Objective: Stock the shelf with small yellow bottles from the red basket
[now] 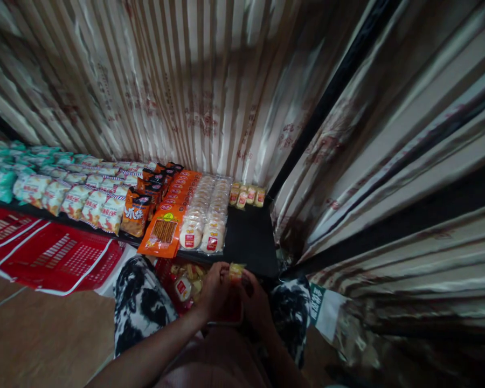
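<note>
Between my two hands is a small yellow snack packet [236,271], held above a red basket [231,318] that sits between my knees. My left hand [215,285] has its fingers closed on the packet's left side. On the other side my right hand [255,295] grips it with bent fingers. Inside the basket lie loose packets, one of them a round rice cracker packet [183,289] with a red label. Similar small yellow packets [247,196] stand in a short row at the back right of the black shelf [250,237].
Rice cracker packs [202,215], orange snack bags [161,231], a brown bag [136,213], white bags [76,202] and teal bags [2,184] line the shelf leftward. Red baskets [60,256] stand on the floor at left. Striped sheeting [210,97] and a dark pole [319,116] bound the shelf.
</note>
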`<state>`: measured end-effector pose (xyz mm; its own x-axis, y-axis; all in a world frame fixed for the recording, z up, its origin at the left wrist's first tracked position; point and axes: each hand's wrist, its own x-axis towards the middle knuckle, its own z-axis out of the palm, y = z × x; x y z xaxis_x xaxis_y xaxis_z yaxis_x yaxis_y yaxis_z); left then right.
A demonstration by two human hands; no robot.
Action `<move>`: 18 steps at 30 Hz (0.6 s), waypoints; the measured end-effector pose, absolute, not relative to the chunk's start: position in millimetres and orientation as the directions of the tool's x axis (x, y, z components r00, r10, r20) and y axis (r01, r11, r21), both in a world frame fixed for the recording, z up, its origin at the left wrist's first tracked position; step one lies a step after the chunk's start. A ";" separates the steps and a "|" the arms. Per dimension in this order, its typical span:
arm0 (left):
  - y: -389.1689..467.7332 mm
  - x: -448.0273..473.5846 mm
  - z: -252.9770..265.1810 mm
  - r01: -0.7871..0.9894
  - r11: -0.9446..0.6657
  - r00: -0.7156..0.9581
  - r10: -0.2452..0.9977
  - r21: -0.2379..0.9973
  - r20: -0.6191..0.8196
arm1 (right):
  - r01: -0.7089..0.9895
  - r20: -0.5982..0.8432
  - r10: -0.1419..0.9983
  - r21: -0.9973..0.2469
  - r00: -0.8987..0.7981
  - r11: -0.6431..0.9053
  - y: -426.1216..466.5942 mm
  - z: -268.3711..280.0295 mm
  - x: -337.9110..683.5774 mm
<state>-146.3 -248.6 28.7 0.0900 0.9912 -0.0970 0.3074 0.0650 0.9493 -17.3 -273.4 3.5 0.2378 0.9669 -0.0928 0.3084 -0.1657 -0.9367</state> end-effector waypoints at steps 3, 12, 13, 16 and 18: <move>-247.2 -142.8 36.1 0.334 -0.008 0.110 0.993 0.942 -0.030 | 0.239 -0.122 0.959 -0.953 0.257 -0.186 -267.8 13.5 -15.9; -237.5 -124.9 32.2 0.432 -0.119 0.135 0.989 0.894 0.067 | 0.231 -0.040 0.919 -0.963 0.392 -0.141 -244.1 0.4 -6.8; -236.3 -122.4 31.3 0.436 -0.123 0.143 0.988 0.892 0.067 | 0.243 -0.014 0.916 -0.962 0.400 -0.121 -241.0 -2.6 -4.8; -231.2 -114.4 27.1 0.431 -0.131 0.154 0.986 0.893 0.070 | 0.288 0.047 0.910 -0.954 0.411 -0.081 -230.9 -10.3 1.6; -225.8 -109.4 24.4 0.429 -0.129 0.150 0.986 0.894 0.070 | 0.321 0.072 0.907 -0.945 0.415 -0.072 -223.8 -13.1 5.0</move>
<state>-109.4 -225.8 24.4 0.1501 0.9862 0.0698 0.4285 -0.1285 0.8943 5.0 -223.8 -13.1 0.4151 0.9069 0.0721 0.3205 -0.0716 -0.9445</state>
